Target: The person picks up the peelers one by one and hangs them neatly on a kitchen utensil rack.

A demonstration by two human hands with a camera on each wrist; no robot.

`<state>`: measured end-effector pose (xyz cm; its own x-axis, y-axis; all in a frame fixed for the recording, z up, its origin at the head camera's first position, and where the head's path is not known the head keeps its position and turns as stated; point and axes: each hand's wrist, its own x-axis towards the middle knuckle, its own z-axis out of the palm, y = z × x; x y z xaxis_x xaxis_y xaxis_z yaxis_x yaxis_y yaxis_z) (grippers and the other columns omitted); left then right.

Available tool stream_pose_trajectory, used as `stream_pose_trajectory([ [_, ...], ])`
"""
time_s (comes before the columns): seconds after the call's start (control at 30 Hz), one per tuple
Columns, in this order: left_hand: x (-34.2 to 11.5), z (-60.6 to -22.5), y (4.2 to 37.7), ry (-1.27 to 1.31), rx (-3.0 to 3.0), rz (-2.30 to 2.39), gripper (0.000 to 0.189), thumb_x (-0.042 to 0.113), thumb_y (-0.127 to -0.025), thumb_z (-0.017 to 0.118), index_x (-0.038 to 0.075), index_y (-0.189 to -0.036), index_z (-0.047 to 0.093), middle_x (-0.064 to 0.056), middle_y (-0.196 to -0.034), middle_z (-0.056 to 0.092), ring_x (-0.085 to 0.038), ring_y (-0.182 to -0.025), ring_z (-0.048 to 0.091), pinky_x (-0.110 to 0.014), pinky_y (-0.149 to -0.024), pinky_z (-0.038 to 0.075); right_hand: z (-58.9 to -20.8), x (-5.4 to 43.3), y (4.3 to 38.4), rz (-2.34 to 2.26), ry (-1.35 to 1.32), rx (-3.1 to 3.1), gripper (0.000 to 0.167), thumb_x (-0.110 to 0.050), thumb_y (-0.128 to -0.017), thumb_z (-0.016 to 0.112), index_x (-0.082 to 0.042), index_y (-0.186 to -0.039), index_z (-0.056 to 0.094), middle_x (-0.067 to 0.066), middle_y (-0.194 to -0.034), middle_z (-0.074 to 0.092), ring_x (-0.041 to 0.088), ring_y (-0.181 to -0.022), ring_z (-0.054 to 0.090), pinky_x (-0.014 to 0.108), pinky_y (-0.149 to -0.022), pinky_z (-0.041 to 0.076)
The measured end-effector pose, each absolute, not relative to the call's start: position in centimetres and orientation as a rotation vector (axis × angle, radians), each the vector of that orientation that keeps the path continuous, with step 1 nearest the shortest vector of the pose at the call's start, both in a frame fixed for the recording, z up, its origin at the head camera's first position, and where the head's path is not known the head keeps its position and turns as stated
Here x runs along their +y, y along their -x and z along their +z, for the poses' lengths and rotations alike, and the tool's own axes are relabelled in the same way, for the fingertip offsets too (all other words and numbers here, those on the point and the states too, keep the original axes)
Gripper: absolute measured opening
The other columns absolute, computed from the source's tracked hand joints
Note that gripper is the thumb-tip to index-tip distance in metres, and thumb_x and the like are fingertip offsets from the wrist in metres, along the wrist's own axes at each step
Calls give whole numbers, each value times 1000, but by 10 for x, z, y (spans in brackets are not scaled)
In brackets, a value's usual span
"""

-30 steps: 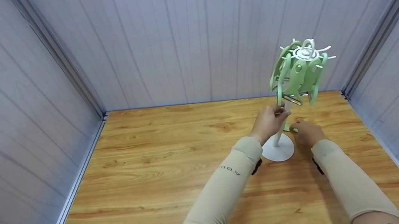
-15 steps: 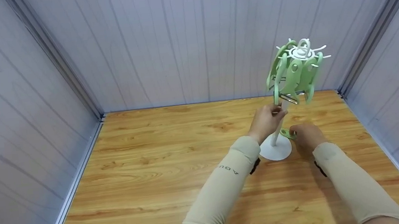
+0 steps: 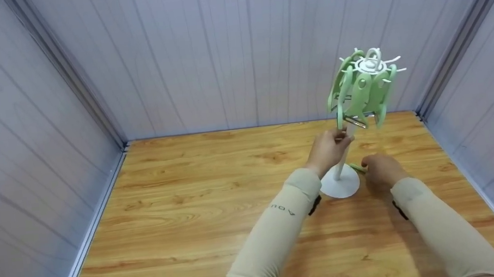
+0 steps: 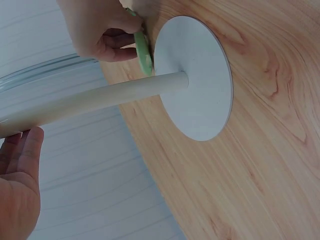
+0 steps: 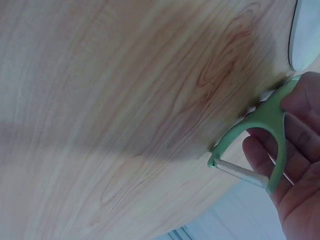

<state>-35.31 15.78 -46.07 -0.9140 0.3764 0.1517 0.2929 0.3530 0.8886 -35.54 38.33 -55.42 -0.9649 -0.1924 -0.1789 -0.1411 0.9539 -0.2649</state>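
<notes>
My left hand [image 3: 326, 150] holds the white pole [image 4: 115, 94] of an upright stand, just under the green Y-shaped peelers [image 3: 360, 97] hung around its top. The pole rises from a round white base [image 4: 210, 85] on the table. Low beside that base, my right hand [image 3: 383, 170] pinches another green peeler [image 5: 270, 117] by its handle, thumb against fingers. In the right wrist view its forked head and metal blade [image 5: 241, 172] face away from the palm. From the head, this peeler shows only as a thin green edge.
White hooks [image 3: 394, 60] fan out around a loop [image 3: 373, 55] at the stand's top, some bearing no peeler. Wood-grain table [image 3: 182, 220] stretches left and front. Pale panel walls [image 3: 228, 52] enclose the back and both sides.
The peeler in my right hand has turned from showing its flat face to nearly edge-on, beside the base. My left hand keeps its place on the pole. The head view has shifted slightly.
</notes>
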Motion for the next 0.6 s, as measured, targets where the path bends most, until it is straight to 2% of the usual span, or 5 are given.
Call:
stream_pose_trajectory([
  [0.1,157,-461,353,-640,2517,1621,39,25,-112,65,3,-143,70,-12,-135,77,-21,-123,76,-26,-100,61,-552,383,352,-330,331,2956,22,5,-99,65,8,-119,74,27,-113,77,47,-104,73,64,-92,60],
  [0.2,157,-461,353,-641,2510,1615,39,25,-112,64,3,-144,69,-12,-137,76,-21,-124,75,-26,-101,61,-552,383,350,-308,361,2972,23,9,-98,65,8,-119,74,27,-114,77,47,-104,73,63,-92,60],
  [0.47,157,-459,352,-618,2503,1632,40,24,-112,65,2,-144,69,-13,-137,76,-22,-124,75,-27,-101,61,-551,388,348,-447,249,2886,73,2,-77,88,11,-143,58,35,-133,68,53,-122,67,68,-103,55],
  [0.6,157,-459,351,-631,2513,1631,40,25,-112,65,2,-145,68,-13,-137,76,-23,-125,75,-27,-101,61,-550,391,346,-580,217,2858,75,4,-78,85,11,-146,54,38,-135,65,55,-123,64,69,-104,53],
])
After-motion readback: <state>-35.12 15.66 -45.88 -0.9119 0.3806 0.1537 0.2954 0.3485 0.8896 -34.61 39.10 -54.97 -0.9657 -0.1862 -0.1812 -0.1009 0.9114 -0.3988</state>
